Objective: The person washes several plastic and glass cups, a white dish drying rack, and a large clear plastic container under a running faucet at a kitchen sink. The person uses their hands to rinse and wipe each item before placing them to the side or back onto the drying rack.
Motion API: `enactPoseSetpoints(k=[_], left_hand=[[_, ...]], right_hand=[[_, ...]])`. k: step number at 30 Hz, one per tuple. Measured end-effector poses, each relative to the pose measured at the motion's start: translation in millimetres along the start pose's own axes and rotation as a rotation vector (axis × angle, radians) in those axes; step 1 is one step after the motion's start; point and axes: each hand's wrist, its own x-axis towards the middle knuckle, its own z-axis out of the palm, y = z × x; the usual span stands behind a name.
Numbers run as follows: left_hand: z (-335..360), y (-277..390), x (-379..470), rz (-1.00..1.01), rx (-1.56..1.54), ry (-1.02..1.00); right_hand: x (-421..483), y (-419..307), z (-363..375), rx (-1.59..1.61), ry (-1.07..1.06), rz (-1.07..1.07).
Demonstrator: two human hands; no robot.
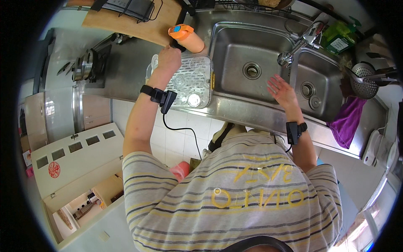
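My left hand [170, 59] is curled, knuckles up, over the back left part of a clear plastic draining tray [204, 67] with slots. What may be inside its fingers is hidden. Several clear cups [179, 81] rest on the tray, and another clear piece [154, 62] shows beside the hand. Just behind the tray stands an orange bottle [192, 42] with a flip lid and a blue button. My right hand [283, 93] hovers above the front right of the large steel sink basin [233, 63], palm up, fingers spread, holding nothing.
A chrome faucet [297, 47] reaches over the basin divider. Right of it are a green soap pump bottle [341, 36], a slotted skimmer [365, 80] and a purple cloth [348, 123] over the counter edge. A wooden board [132, 25] and a pot [84, 66] lie left.
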Motion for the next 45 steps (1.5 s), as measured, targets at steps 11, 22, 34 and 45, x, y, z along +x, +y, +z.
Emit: enactPoseSetpoints(k=[11, 22, 34, 45], left_hand=[[31.1, 35.0, 14.8, 0.002, 0.066, -0.252], [54.9, 35.9, 17.4, 0.122, 0.046, -0.169], [55.3, 14.7, 13.6, 0.042, -0.264, -0.043], [87.9, 12.6, 82.7, -0.307, -1.627, 0.523]], right_hand=[[0.7, 5.9, 16.4, -0.056, 0.006, -0.019], [2.8, 19.6, 41.1, -0.254, -0.035, 0.040], [1.8, 25.1, 77.8, -0.603, -0.104, 0.035], [23.8, 61.3, 77.2, -1.161, 0.042, -0.207]])
